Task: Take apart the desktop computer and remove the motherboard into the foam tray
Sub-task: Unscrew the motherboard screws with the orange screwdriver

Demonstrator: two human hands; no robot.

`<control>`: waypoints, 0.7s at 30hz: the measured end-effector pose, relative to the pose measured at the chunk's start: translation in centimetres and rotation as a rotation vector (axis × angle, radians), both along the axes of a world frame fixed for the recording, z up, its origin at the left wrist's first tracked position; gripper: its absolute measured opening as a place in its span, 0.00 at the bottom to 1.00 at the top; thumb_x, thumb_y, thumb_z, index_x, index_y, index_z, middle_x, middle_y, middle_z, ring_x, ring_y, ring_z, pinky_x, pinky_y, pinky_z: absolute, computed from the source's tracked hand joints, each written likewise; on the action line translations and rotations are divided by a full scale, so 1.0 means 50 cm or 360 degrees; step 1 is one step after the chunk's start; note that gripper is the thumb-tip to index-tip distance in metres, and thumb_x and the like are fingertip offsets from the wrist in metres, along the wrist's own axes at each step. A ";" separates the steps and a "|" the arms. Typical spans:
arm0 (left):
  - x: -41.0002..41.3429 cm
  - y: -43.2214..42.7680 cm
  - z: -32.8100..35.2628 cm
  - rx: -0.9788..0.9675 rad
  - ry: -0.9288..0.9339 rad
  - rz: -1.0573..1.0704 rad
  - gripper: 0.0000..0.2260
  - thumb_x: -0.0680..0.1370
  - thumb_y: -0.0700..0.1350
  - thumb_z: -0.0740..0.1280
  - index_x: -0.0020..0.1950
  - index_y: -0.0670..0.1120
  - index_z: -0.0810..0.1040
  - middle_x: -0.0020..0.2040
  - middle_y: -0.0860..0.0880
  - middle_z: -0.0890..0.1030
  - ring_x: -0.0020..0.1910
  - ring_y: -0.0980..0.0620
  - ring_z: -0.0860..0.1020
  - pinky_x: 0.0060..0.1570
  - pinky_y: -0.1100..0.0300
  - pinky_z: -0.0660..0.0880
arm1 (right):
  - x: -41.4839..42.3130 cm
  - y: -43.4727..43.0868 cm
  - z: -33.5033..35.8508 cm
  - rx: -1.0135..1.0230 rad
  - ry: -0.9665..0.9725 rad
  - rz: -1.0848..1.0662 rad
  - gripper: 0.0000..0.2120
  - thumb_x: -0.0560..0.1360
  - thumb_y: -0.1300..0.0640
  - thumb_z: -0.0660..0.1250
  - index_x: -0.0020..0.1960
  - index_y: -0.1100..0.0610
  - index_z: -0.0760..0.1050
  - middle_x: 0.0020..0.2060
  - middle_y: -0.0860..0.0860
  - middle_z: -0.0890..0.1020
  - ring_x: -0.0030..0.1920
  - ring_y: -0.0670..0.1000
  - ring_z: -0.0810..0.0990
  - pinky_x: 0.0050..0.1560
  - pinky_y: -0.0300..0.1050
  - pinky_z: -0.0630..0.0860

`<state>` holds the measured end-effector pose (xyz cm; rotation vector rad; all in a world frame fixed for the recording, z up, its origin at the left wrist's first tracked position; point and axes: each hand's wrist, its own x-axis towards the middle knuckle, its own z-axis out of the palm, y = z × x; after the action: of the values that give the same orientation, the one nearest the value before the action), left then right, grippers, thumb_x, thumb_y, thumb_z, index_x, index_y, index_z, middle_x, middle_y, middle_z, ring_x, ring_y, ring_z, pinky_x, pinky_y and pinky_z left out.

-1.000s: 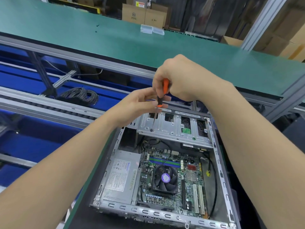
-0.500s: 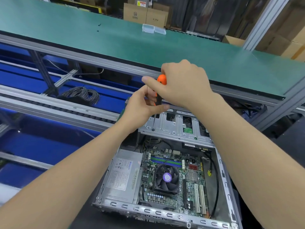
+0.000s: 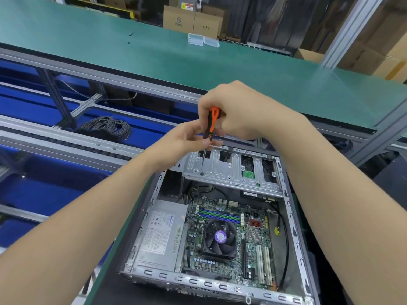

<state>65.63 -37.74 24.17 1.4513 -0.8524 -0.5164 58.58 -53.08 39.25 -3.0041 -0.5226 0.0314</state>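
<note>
Working a drive cage (image 3: pixel 231 170) screw (image 3: pixel 202 173), probably: right grip (image 3: pixel 237 111) wrapped round screwdriver (image 3: pixel 211 124), left grip (image 3: pixel 187 139) pinching its lower handle. Motherboard (image 3: pixel 229 227) not yet out.

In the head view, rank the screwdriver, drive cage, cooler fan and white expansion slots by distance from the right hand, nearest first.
1. Screwdriver: gripped in the right hand.
2. Drive cage: just below it.
3. Cooler fan: mid-case, toward the camera.
4. White expansion slots: at the case's near end.
</note>
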 end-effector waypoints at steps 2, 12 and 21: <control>0.000 0.001 0.001 0.0053 -0.0007 -0.0092 0.16 0.85 0.42 0.63 0.72 0.44 0.72 0.68 0.46 0.80 0.70 0.44 0.77 0.69 0.44 0.73 | 0.002 0.006 -0.005 0.0008 0.0033 0.0004 0.15 0.70 0.68 0.66 0.44 0.49 0.82 0.44 0.45 0.82 0.47 0.51 0.78 0.48 0.53 0.80; -0.016 -0.006 0.011 0.0065 -0.0057 0.0129 0.09 0.84 0.39 0.66 0.63 0.40 0.80 0.56 0.44 0.86 0.58 0.44 0.84 0.59 0.48 0.81 | 0.011 0.020 -0.081 0.0316 -0.0352 -0.0131 0.11 0.83 0.45 0.63 0.53 0.52 0.78 0.40 0.45 0.78 0.43 0.50 0.76 0.47 0.50 0.76; -0.045 -0.046 0.005 0.0113 -0.0167 0.0846 0.20 0.61 0.56 0.81 0.45 0.49 0.80 0.40 0.53 0.86 0.36 0.52 0.84 0.37 0.55 0.81 | 0.017 0.045 -0.078 -0.0089 -0.0714 -0.0658 0.33 0.76 0.23 0.56 0.34 0.54 0.65 0.31 0.50 0.66 0.28 0.52 0.63 0.30 0.44 0.54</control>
<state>63.41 -40.02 24.44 1.7032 -0.4983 -0.0706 59.42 -50.83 35.37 -3.1060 0.0861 -0.6748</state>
